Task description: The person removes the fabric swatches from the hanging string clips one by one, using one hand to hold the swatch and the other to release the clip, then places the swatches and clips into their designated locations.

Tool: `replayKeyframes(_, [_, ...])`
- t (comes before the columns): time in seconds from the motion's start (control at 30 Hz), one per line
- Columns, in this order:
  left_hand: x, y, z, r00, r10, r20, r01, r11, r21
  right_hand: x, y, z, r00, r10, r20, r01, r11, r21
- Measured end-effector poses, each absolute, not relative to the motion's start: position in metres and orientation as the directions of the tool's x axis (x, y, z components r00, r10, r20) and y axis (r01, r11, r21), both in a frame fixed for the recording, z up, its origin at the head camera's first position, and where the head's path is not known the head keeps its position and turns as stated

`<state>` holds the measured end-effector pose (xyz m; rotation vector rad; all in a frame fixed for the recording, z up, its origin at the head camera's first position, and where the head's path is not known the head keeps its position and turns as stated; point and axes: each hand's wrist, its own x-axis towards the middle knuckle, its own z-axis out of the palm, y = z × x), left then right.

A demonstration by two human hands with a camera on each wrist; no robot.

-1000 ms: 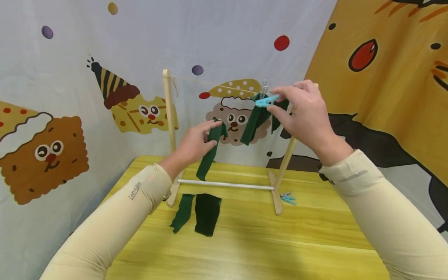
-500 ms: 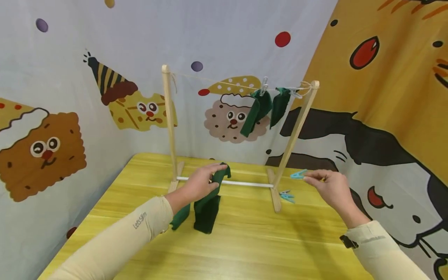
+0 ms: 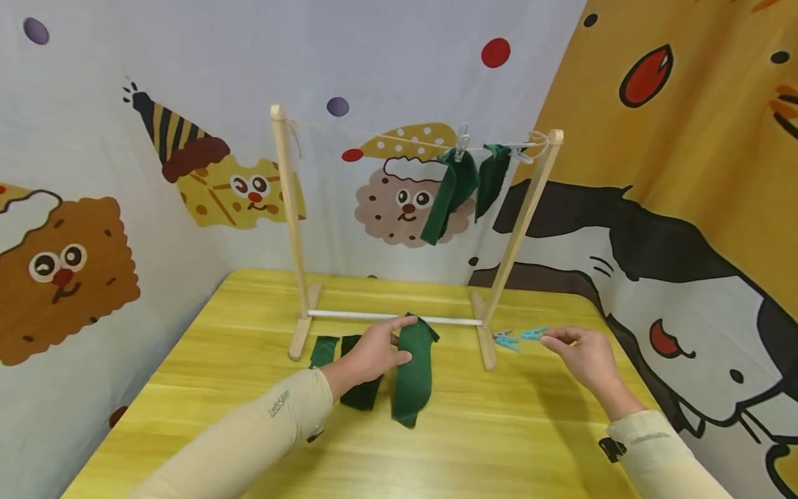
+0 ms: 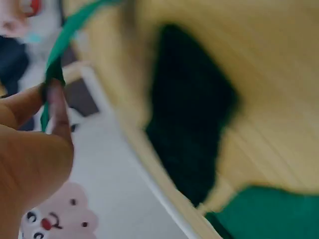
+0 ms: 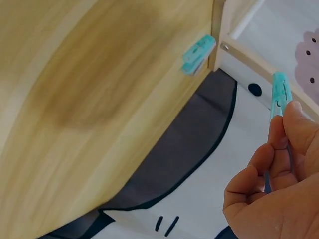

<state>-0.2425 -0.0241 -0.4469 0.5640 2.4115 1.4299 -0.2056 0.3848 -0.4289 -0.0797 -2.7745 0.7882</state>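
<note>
My left hand (image 3: pixel 374 353) pinches a strip of green cloth (image 3: pixel 413 374) between thumb and fingers; the strip hangs down in front of the rack's white crossbar. In the left wrist view the same green strip (image 4: pixel 65 42) shows edge-on at the fingertips. My right hand (image 3: pixel 586 360) pinches a blue clothespin (image 3: pixel 533 334), its free end pointing left. The right wrist view shows that clothespin (image 5: pixel 280 92) upright between thumb and forefinger. Below the left hand lie a dark green cloth piece (image 3: pixel 360 395) and a smaller green piece (image 3: pixel 324 350), both partly hidden by the hand and arm.
A wooden rack (image 3: pixel 289 222) with a string stands on the yellow table (image 3: pixel 474 443). Two green cloth pieces hang at its right, one (image 3: pixel 458 187) under a clear clip (image 3: pixel 462 143). More clothespins (image 3: pixel 506 341) lie by the right foot. A printed curtain stands behind.
Both hands have come down from the string to near the table, the left bringing the green strip and the right the blue clothespin. The left hand has then shifted right.
</note>
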Motion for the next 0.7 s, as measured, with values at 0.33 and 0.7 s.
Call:
replayKeyframes(0.33, [-0.249,-0.01,-0.477,-0.879,0.468,0.091,0.476,0.85,0.224,-0.213,0.371,-0.449,-0.985,0.067,0.16,-0.029,0.847,-0.53])
replayKeyframes(0.7, [-0.226,-0.006,-0.484,-0.764,0.644,-0.04,0.644,0.765,0.0,-0.223,0.376,-0.478,-0.994,0.048,0.102,-0.005,0.883,-0.469])
